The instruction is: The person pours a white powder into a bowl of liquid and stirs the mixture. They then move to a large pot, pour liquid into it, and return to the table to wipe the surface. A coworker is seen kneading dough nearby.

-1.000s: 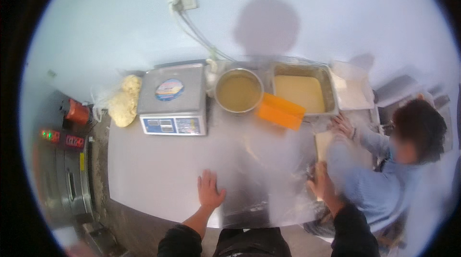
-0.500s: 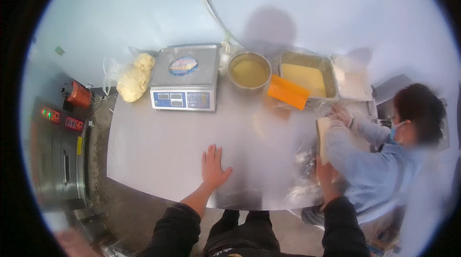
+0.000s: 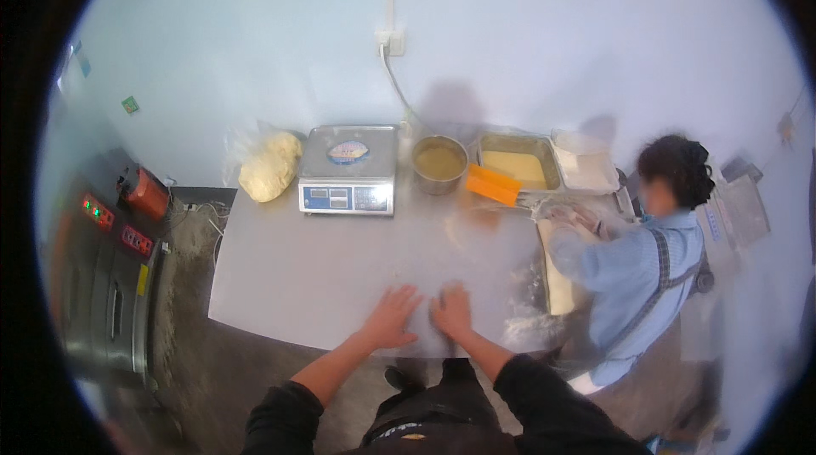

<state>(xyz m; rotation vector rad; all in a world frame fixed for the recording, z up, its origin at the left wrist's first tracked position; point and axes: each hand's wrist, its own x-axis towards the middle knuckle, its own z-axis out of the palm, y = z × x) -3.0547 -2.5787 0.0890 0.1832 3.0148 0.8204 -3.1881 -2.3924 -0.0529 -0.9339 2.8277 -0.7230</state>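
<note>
My left hand [image 3: 393, 317] lies over the near part of the pale worktable [image 3: 289, 285], its fingers spread and nothing in it. Just to its right is my right hand [image 3: 450, 310], blurred at the fingers, above the same surface; whether it holds anything does not show. Further right lies a long pale slab of dough [image 3: 558, 285] with loose white flour [image 3: 529, 326] beside it. A co-worker in a blue top [image 3: 620, 272] leans over the slab, hands [image 3: 576, 219] at its far end.
Along the wall stand bagged yellow dough [image 3: 270, 168], a digital scale [image 3: 348, 168], a round metal pot [image 3: 439, 164], a metal tray with a yellow filling [image 3: 514, 162] and a white-filled container [image 3: 586, 168]. An orange scraper [image 3: 493, 185] leans before the tray. Metal oven-like equipment [image 3: 102, 285] stands left.
My right hand has left the near end of the dough slab and come left beside my left hand. The left hand has shifted slightly right. The view has tilted up.
</note>
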